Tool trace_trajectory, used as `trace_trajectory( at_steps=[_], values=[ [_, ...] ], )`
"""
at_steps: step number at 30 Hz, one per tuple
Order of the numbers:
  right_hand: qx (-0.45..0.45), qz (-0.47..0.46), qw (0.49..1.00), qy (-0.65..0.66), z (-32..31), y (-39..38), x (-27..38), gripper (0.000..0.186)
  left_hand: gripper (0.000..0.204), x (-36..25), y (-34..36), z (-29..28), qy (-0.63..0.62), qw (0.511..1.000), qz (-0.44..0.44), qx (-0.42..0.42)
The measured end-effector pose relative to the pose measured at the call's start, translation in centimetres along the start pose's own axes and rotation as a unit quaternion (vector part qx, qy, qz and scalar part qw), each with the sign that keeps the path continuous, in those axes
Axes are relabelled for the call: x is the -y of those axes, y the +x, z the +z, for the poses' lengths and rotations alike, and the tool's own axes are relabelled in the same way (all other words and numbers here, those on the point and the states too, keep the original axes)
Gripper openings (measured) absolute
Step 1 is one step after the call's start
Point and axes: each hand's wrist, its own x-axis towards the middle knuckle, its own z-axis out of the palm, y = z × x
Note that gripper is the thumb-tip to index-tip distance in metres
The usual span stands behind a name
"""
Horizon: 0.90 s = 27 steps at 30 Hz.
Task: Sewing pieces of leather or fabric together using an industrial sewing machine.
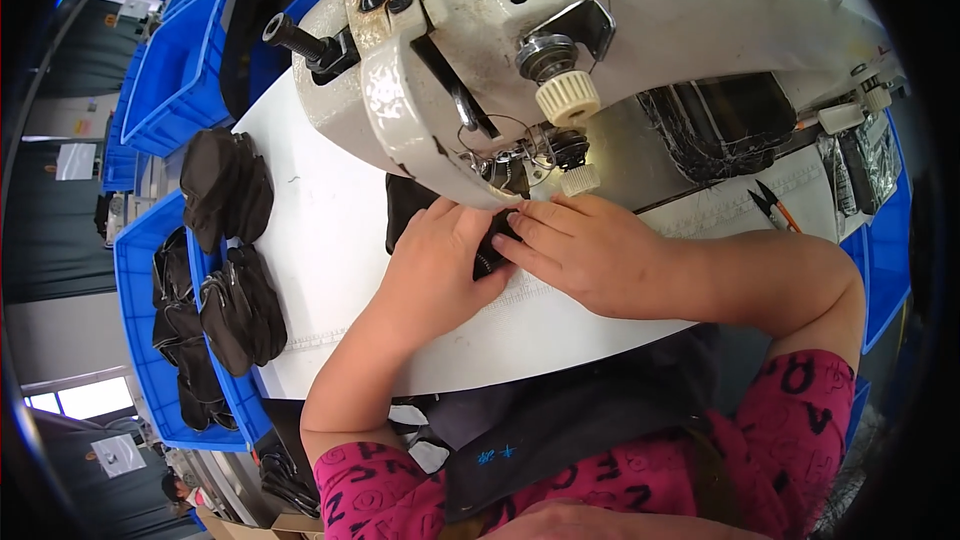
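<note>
While both hands work close in, the black fabric piece [402, 205] lies flat on the desk [335, 290], right under the head of the sewing machine [680, 0]. Pale stitching or zipper teeth [484, 264] show along its edge; can't tell which. Left hand [430, 265] is on the near-left side of the machine head, fingers curved over the piece, thumb apart at its near edge. Right hand [600, 255] is at the near-right, fingertips on the piece, close to the left thumb. Pinching or just pressing: can't tell for either. Step looks like lining up or feeding the edge for stitching; needle contact is hidden. Next move calls for the edge held flat and straight, fingertips clear of the needle. Farther out: black item [725, 125] under the machine's arm, snips [773, 208] right of its head, black pouches [228, 185] and blue bin [133, 290] well left of it.
</note>
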Motion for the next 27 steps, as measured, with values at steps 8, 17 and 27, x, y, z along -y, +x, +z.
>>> trace_trajectory(
  at_steps=[8, 17, 27],
  values=[
    [-0.030, -0.003, 1.000, 0.008, 0.1, 0.1, -0.2, 0.042, 0.053, 2.2, -0.7, 0.4, -0.235, 0.967, -0.084, 0.039],
    [-0.126, -0.030, 0.991, -0.034, 1.1, 0.6, -0.8, 0.019, 0.051, 1.5, -0.1, -0.3, -0.327, 0.945, -0.026, -0.001],
    [-0.116, -0.055, 0.989, -0.071, 1.8, 1.0, -1.0, 0.011, 0.047, 0.6, 1.4, 2.0, 0.122, 0.971, 0.057, -0.195]
  ],
)
